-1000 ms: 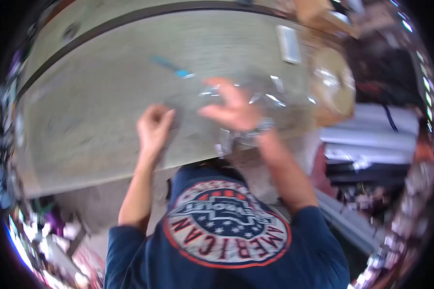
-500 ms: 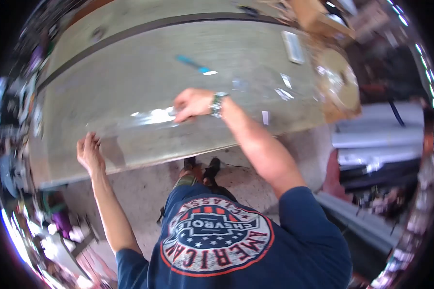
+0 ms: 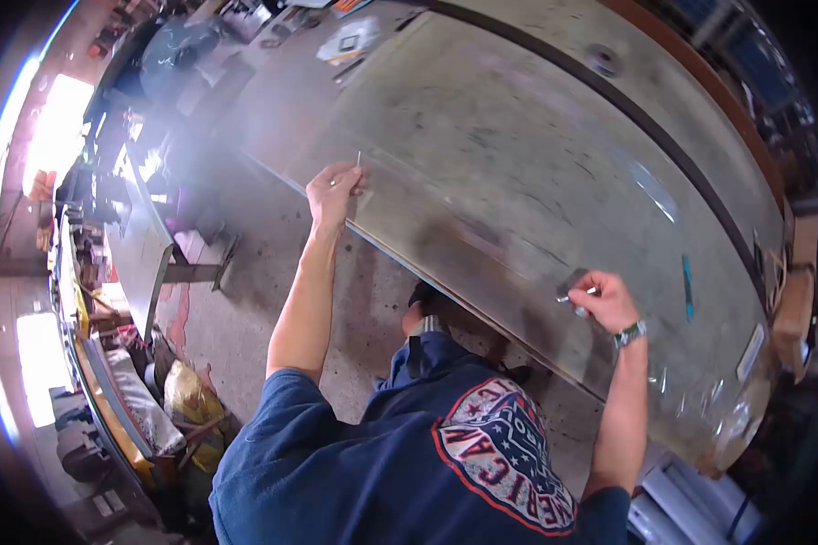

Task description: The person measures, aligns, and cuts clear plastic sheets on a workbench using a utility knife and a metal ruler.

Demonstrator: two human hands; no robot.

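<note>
1. The left hand (image 3: 336, 191) is over the near edge of the worktop (image 3: 482, 118). Its fingers are pinched together on a thin pale bit (image 3: 359, 160) that pokes up past the fingertips.
2. The right hand (image 3: 602, 300) is well apart from it, over the worktop too, closer to the blue stick-like tool. Its thumb and fingers pinch a small shiny bit (image 3: 565, 298). I cannot tell if the two bits are ends of one see-through piece.
3. A watch (image 3: 630, 334) is on the right wrist.
4. The blue stick-like tool (image 3: 688, 286) lies on the worktop, past the right hand, touched by no hand.
5. A flat white thing (image 3: 752, 352) lies near that tool, by the worktop's end.
6. Crinkly clear plastic (image 3: 736, 422) shines at that same end.
7. A dark round thing (image 3: 602, 59) sits on the far side, past the long dark strip (image 3: 554, 54).
</note>
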